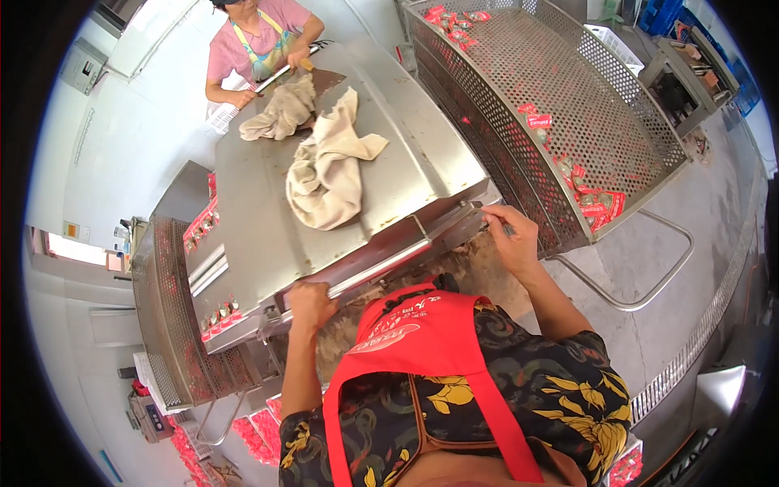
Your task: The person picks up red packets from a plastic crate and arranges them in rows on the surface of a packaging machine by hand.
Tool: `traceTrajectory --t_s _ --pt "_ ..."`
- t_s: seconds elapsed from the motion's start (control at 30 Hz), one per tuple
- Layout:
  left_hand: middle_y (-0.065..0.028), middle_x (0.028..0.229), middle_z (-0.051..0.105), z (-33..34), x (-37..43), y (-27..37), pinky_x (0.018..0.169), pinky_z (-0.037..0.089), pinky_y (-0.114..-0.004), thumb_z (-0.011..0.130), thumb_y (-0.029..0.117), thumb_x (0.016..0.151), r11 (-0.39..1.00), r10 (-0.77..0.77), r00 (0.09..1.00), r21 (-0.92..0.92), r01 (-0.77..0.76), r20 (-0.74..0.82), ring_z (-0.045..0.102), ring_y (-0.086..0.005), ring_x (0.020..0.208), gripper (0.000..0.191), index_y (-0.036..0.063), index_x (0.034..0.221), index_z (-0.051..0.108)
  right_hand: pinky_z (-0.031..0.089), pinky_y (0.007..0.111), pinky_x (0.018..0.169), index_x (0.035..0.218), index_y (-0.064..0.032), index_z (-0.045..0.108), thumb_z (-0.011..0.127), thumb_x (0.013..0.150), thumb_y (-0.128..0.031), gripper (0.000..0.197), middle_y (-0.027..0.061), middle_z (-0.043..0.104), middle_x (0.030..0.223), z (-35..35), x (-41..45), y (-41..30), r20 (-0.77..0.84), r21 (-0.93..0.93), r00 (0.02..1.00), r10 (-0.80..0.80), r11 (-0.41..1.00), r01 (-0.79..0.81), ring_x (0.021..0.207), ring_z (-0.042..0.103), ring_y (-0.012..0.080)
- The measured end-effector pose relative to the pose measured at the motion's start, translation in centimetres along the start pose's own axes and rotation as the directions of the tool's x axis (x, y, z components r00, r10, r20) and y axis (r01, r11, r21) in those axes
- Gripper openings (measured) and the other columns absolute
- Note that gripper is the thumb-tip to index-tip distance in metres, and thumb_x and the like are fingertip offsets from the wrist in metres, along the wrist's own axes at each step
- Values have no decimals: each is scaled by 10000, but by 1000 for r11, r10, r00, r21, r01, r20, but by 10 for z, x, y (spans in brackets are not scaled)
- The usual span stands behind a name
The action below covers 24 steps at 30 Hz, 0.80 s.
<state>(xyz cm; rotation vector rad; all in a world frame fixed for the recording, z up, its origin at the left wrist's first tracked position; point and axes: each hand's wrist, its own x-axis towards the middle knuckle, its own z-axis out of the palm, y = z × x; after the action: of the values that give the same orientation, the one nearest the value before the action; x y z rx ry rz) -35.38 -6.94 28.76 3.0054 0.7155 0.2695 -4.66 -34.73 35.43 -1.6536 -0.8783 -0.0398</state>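
My left hand (311, 304) lies on the near left corner of the steel table (395, 158), closed around the end of a pale metal bar (380, 268) that runs along the front edge. At the front right corner, my right hand (514, 234) has its thumb and fingers bent near a metal bracket (471, 208); whether it grips anything cannot be told. Two crumpled beige cloths lie on the tabletop, the larger cloth (328, 176) nearer me and the smaller cloth (283, 112) farther back.
Across the table, a co-worker (261, 55) holds a long bar at the far edge. To the right stands a perforated metal bin (584, 91) with red packets (602, 204) in it; another perforated bin (167, 316) is at the left. A bent tube handle (660, 292) juts out low right.
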Motion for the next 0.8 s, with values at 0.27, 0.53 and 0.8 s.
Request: traceTrajectory --t_s 0.27,0.53,0.8 --pt "-138 689 681 122 42 60 743 518 -426 729 447 715 996 11 973 -85 9 229 673 -310 682 358 90 705 696 519 248 709 1038 17 686 605 893 40 167 88 695 891 5 15 50 160 42 985 58 997 -65 798 662 134" --pt "-132 719 694 152 58 83 773 514 -418 702 308 675 981 -17 973 -185 61 228 690 -292 733 222 90 711 693 518 256 714 1028 -2 685 632 882 7 156 108 692 891 88 26 70 542 103 840 -9 993 -56 799 677 169" --pt "-100 884 641 155 51 73 805 474 -390 688 241 705 893 132 952 -383 -234 -275 624 -267 832 241 68 859 620 528 326 737 1089 -28 644 664 897 -124 216 119 661 944 203 -25 99 708 75 699 -98 995 64 826 661 230"
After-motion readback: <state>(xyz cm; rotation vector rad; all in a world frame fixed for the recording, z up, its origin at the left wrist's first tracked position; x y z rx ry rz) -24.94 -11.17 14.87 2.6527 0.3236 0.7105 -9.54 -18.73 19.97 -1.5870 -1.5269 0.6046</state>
